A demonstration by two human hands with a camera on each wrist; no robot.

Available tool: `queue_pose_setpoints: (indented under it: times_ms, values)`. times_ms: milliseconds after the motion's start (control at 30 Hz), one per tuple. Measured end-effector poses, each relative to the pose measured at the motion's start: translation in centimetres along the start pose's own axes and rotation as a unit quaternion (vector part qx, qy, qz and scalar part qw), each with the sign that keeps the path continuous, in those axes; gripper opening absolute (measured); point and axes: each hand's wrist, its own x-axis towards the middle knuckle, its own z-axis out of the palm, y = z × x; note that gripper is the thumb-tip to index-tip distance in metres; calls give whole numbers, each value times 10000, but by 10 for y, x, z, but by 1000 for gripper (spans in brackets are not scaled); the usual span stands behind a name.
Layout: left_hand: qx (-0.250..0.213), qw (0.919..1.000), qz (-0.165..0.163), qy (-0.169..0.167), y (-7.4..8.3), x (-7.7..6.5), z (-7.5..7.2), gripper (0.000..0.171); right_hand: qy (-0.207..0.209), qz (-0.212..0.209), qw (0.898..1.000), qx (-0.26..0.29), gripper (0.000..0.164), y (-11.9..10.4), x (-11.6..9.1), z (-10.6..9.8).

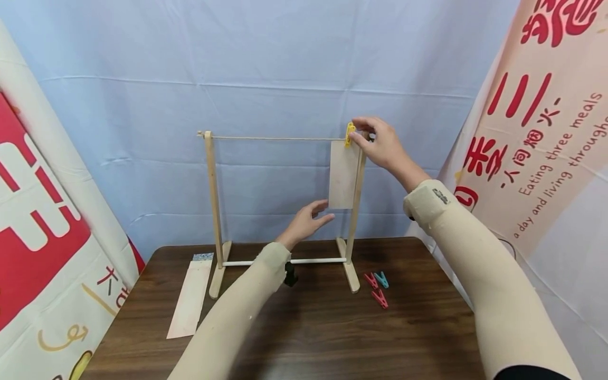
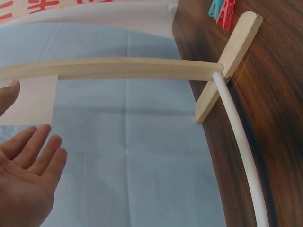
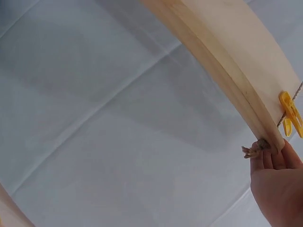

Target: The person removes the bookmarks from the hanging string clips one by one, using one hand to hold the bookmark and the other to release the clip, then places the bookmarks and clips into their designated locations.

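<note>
A pale rectangular card (image 1: 342, 177) hangs beside the right post of a wooden frame. A yellow clothespin (image 1: 350, 134) clips it to the cord (image 1: 280, 139) along the frame's top. My right hand (image 1: 380, 142) is at the post's top, beside the clothespin. In the right wrist view, the fingers of that hand (image 3: 277, 184) are around the end of the wooden post (image 3: 236, 85), next to the knotted cord end (image 3: 253, 150). My left hand (image 1: 306, 221) hovers below the card's lower left corner, its palm turned up and fingers extended, holding nothing.
Two red clothespins (image 1: 379, 298) and a blue clothespin (image 1: 381, 279) lie right of the frame's foot. Another pale card or stack (image 1: 190, 301) lies on the dark wooden table (image 1: 332, 338) at left. A white bar (image 1: 318, 260) joins the posts near the bottom.
</note>
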Motion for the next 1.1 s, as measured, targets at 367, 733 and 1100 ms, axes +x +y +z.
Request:
queue_pose_setpoints:
  times_ms: [367,733,1100]
  values:
    - [109,9999,32,83,3,-1,5,60,-23,25,10000,83,43,-4,4,0]
    - [356,9988,52,331,-1,-6,19,40,-118,296,9994,168,43,-4,3,3]
    - [315,9969,152,710,6,-7,26,23,30,367,9984,435,40,-5,2,4]
